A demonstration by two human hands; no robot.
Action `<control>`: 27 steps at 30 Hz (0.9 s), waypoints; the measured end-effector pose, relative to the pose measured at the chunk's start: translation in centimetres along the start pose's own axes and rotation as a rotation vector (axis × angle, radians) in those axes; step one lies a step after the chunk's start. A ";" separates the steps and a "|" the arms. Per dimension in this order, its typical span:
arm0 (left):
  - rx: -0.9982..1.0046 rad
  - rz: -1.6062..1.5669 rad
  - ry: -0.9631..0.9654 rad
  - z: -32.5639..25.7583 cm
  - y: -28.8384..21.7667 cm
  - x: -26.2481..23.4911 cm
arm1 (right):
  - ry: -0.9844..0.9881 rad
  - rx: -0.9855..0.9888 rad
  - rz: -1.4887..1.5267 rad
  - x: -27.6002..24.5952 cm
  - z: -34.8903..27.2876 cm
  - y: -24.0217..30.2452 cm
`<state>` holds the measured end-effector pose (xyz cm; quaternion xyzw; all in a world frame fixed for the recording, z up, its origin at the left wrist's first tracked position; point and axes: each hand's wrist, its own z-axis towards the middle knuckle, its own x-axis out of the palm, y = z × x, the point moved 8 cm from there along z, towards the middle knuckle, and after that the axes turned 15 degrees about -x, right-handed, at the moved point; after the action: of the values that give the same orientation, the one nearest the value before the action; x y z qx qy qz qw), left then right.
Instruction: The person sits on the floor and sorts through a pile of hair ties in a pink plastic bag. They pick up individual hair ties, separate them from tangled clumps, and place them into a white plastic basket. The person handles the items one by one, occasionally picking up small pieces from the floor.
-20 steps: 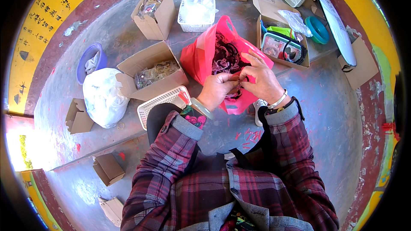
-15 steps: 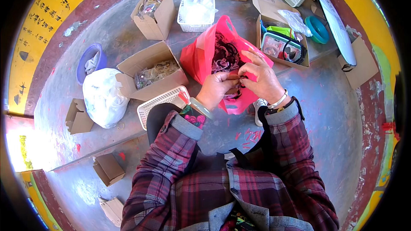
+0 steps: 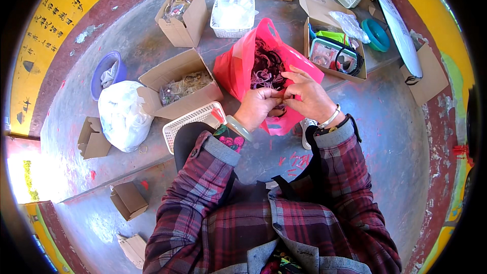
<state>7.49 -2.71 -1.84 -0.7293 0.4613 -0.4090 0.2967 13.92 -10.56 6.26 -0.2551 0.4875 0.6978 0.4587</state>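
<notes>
In front of me a pink-red plastic bag (image 3: 236, 68) stands with its mouth spread, full of dark and pale purple bands or cords (image 3: 267, 66) in a tangle. Over the bag's near side my left hand (image 3: 257, 107) pinches with thumb and fingertips. My right hand (image 3: 308, 97) meets it there, thumb and index pressed together, the other fingers curved above. Between the fingertips is something small and dark, too hidden to name. A pale bangle circles each wrist.
Left of the bag are a cardboard box (image 3: 205, 91) of small packets, a white basket (image 3: 170, 131), a stuffed white plastic bag (image 3: 124, 122) and a purple basin (image 3: 122, 73). Farther off stand another carton (image 3: 190, 28), a white basket (image 3: 218, 29) and an open box of goods (image 3: 350, 75).
Both hands stay over the bag and have drawn slightly closer together. My right hand's raised fingers have lowered and curled a little more.
</notes>
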 end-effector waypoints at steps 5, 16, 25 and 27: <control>-0.049 0.057 0.036 0.3 0.8 0.2 | 0.059 -0.018 0.051 0.5 -0.2 -0.2; 0.139 -0.374 0.099 -0.3 -1.7 -0.4 | -0.436 0.404 0.538 0.3 -0.8 -2.5; 0.225 -0.487 0.129 -0.5 -2.3 -0.3 | -0.536 0.388 0.767 1.4 -0.8 -2.3; 0.217 -0.461 0.123 -0.6 -2.3 -0.3 | -0.557 0.382 0.780 1.3 -0.8 -2.4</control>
<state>7.89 -1.52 0.18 -0.7529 0.2533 -0.5565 0.2434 15.37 -10.53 3.80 0.2295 0.5243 0.7570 0.3153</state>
